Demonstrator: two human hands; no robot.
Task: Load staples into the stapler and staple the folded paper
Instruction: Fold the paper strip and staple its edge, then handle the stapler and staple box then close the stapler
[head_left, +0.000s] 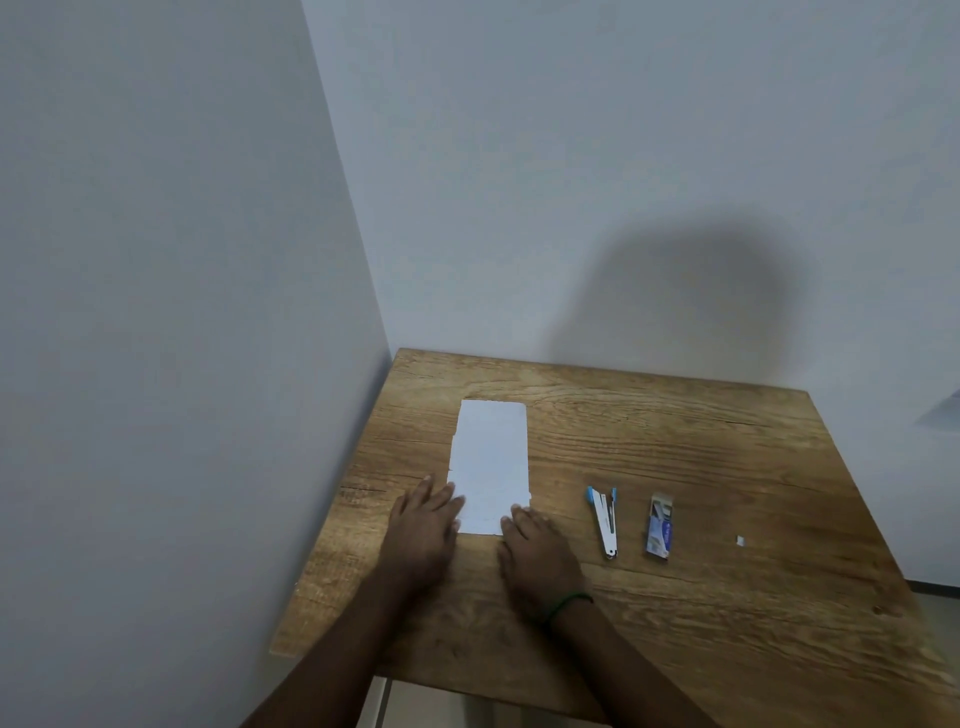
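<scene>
A folded white paper (491, 457) lies lengthwise on the left part of the wooden table (675, 441). My left hand (423, 525) rests flat with its fingers spread on the paper's near left corner. My right hand (537, 556), with a green band at the wrist, touches the paper's near right corner with curled fingers. To the right lies a small white and blue stapler (604, 522), swung open in a narrow V. Further right sits a small open box of staples (661, 527). Neither hand touches the stapler or the box.
A tiny white scrap (740, 541) lies on the table right of the staple box. White walls meet in a corner right behind the table's far left edge. The floor shows past the table's right and near edges.
</scene>
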